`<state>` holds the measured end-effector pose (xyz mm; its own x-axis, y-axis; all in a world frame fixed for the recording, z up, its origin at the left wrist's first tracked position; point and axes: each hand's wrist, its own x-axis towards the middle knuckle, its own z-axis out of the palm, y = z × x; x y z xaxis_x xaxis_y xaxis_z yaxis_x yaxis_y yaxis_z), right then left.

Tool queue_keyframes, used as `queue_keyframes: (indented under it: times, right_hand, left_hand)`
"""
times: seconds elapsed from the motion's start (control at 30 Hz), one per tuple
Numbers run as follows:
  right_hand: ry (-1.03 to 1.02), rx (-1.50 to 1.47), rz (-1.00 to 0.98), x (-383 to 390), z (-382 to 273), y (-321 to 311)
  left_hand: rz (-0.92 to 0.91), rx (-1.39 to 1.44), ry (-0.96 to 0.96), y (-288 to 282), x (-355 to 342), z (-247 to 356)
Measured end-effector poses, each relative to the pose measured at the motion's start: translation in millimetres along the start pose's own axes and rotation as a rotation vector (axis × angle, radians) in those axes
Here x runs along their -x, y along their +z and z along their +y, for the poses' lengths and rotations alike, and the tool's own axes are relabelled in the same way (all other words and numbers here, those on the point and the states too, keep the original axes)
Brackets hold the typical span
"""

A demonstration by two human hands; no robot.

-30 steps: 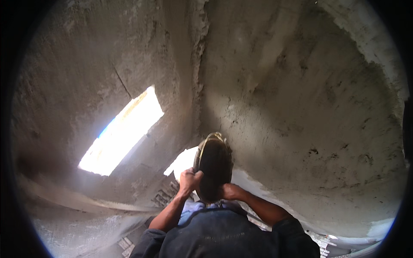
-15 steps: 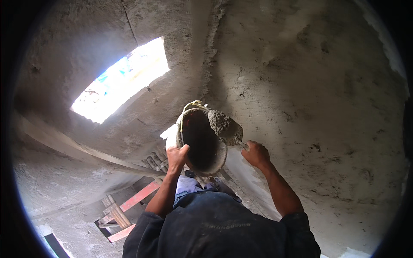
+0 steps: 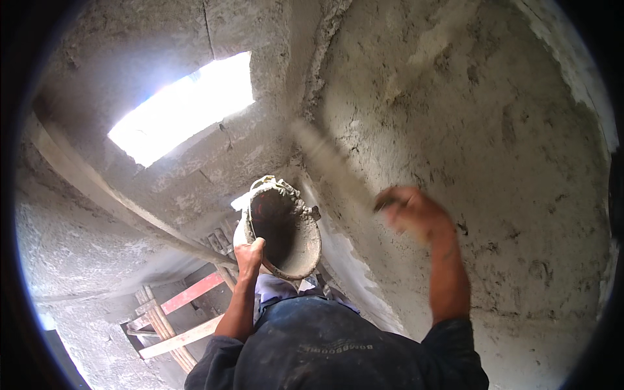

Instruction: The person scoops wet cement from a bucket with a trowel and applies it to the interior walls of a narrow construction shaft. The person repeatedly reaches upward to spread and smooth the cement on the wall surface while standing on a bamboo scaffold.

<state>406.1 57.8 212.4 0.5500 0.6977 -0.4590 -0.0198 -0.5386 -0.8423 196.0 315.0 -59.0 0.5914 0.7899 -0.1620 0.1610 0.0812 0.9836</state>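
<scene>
My left hand [image 3: 249, 252] grips the rim of a mortar-caked bucket [image 3: 304, 242], which is tilted so that its dark inside faces up toward me. Its handle lies over the far side of the opening, and lumps of mortar cling to the rim there. Off to the right, my right hand [image 3: 416, 213] is closed round the handle of a trowel [image 3: 335, 166]. The trowel's blade is smeared by motion and points up and left, in front of the wall; whether mortar is on it, I cannot tell.
A rough plastered wall [image 3: 455, 143] fills the right side and meets another wall at a corner. A bright opening [image 3: 188, 107] is at the upper left. Below left stand red boards [image 3: 192, 292] and wooden poles [image 3: 166, 325]. A long curved ledge [image 3: 123, 208] crosses the left.
My right hand has swung the mortar-laden trowel from the bucket's rim up and right, toward the wall. The bucket, still in my left hand, has come slightly lower and left.
</scene>
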Motion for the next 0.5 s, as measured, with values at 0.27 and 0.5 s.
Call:
queue_keyframes:
  times: [0.27,0.5]
  right_hand:
    - [-0.019,0.494,1.188,121,-94,-103]
    - [0.204,-0.083,0.407,45,99,29]
  left_hand:
    - [0.035,-0.099,-0.029,-7,-2,1]
    - [-0.138,-0.442,0.052,10,4,31]
